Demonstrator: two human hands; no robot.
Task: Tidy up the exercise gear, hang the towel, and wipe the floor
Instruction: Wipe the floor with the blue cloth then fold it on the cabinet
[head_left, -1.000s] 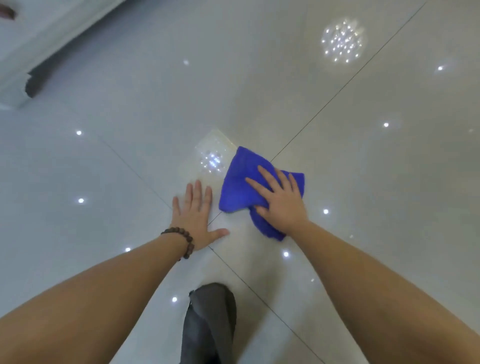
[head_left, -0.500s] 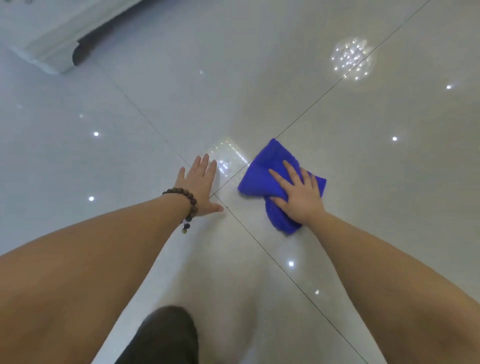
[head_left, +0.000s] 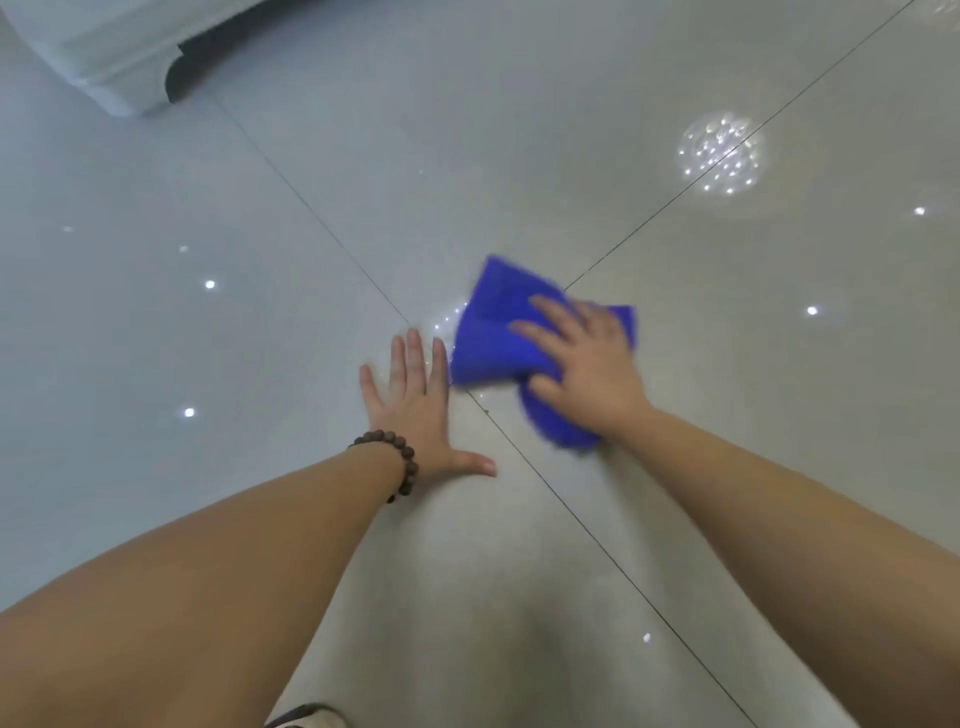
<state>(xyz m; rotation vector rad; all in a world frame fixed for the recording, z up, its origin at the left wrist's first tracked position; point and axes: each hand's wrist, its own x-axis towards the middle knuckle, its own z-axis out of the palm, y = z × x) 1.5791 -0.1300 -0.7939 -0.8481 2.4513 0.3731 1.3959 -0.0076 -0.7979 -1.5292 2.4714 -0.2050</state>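
step: you're wiping the glossy tile floor (head_left: 675, 467), the last part of the task.
cloth: blue microfiber cloth (head_left: 493, 338) is lying over the grout-line crossing.
right hand (head_left: 587, 364): fingers are spreading flat, pressing the cloth down, not gripping it.
left hand (head_left: 415, 410): it's bracing open-palmed on the tile, holding nothing, just beside the cloth.
tip: you're best overlapping strokes and keeping pressure even.

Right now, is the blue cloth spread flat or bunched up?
Bunched. The blue cloth lies folded over itself with creases under the flat right hand, pressed on the floor.
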